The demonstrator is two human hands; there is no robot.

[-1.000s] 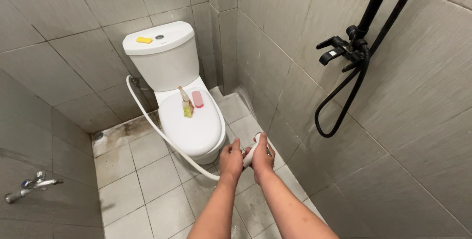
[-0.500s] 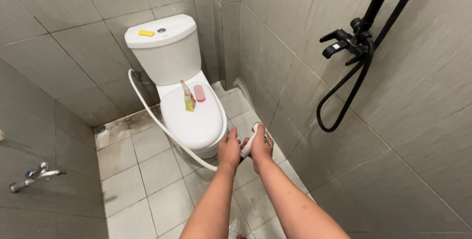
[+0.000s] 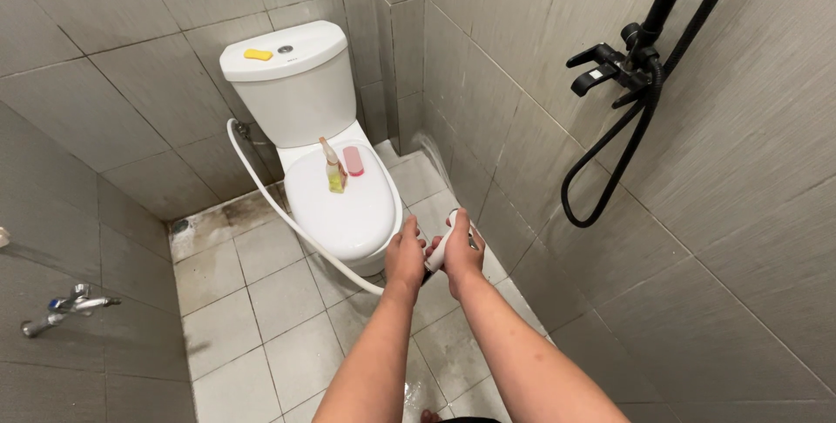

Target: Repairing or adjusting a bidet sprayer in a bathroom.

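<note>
Grey tiled walls (image 3: pixel 522 49) and a stained grey tiled floor (image 3: pixel 261 301) enclose a small bathroom, in which a white ceramic toilet with a closed lid (image 3: pixel 344 201) is set against the back wall. A white handheld bidet sprayer (image 3: pixel 441 247) is held just beside the front right of the toilet, low above the floor tiles. The right hand (image 3: pixel 461 253) is wrapped around the sprayer's body with the fingers closed on it, while the left hand (image 3: pixel 405 258) is curled shut just beside it, touching the sprayer's lower end; what is pinched there is perhaps the hose joint, though the view is too small to be sure. A white flexible hose (image 3: pixel 287 214) is seen running from the hands along the toilet's left side up to the wall behind. On the lid a small bottle with yellow-green liquid (image 3: pixel 333 171) is stood upright, with a pink oval object (image 3: pixel 353 160) just beside it. A yellow soap-like piece (image 3: pixel 258 54) is laid on the cistern lid. A black shower fitting with a looped black hose (image 3: pixel 623 75) is mounted on the right wall, and a metal tap (image 3: pixel 65 308) is fixed to the left wall.
</note>
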